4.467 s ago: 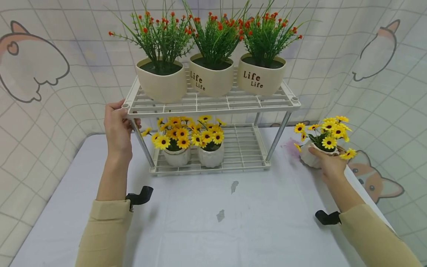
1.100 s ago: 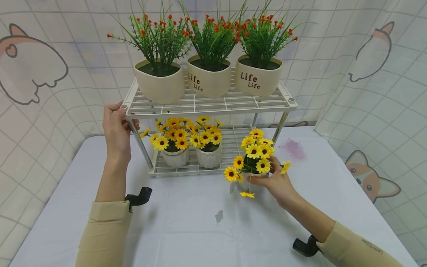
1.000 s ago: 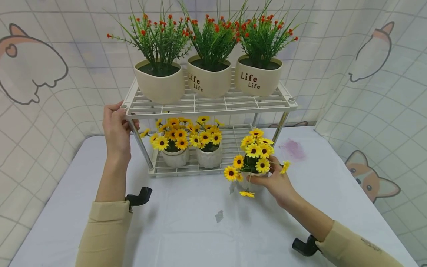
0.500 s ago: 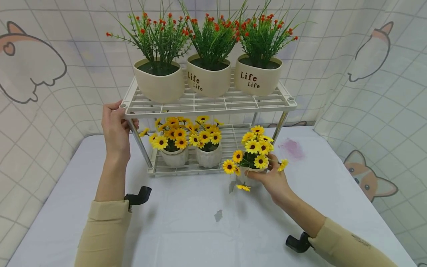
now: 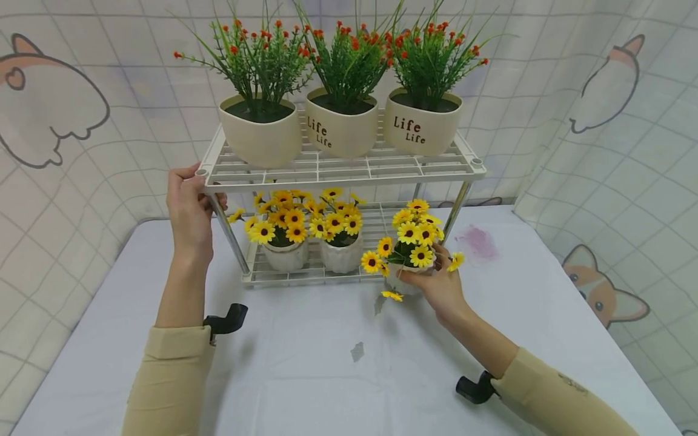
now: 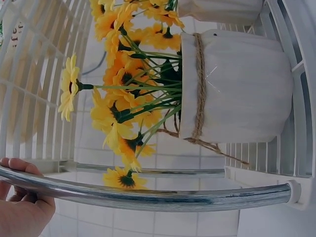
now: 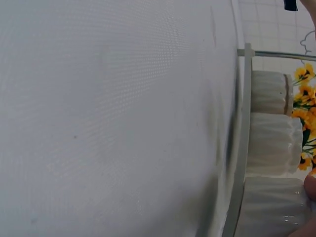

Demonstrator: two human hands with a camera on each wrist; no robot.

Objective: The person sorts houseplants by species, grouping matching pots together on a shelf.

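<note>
My left hand holds the front left corner of a white two-tier wire shelf; in the left wrist view its fingers are bent behind the metal post. My right hand grips a small white pot of yellow daisy-like flowers, thumb in front, at the front right of the lower tier. In the right wrist view the held pot overlaps the tier's edge. Two similar pots stand on the lower tier: one at the left, twine round its rim, and one beside it.
On the top tier stand three cream pots with red-flowered green plants: left, middle and right. The shelf stands on a white-covered table. Behind hangs a checked curtain. The front right post rises close to the held pot.
My right hand has carried the flower pot from the table's right side leftward to the shelf, then slightly up and further in over the lower tier's front edge. The left hand keeps its place.
</note>
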